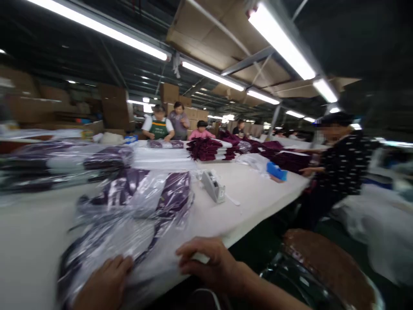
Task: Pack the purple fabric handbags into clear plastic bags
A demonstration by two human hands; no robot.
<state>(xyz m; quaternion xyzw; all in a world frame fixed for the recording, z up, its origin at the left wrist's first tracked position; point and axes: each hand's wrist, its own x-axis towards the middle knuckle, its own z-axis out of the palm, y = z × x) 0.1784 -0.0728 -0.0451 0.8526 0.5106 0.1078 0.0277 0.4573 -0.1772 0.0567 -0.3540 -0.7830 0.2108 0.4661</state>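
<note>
A clear plastic bag (129,241) lies on the white table in front of me, wrinkled and shiny, with a folded purple and white garment (176,191) showing through its far part. At the bag's near left side, my left hand (105,282) has its fingers bent together on the film. My right hand (208,260) is by the bag's near right edge, over the table's edge. Its thumb and fingers curl into a ring with their tips close together; whatever is between the tips is too blurred to make out.
A grey tape dispenser (213,186) stands beyond the bag. Bagged garments (64,161) are stacked at left, dark purple garments (209,149) farther back. A blue object (276,171) lies at right, near a co-worker (343,159). A round brown seat (329,262) is at lower right.
</note>
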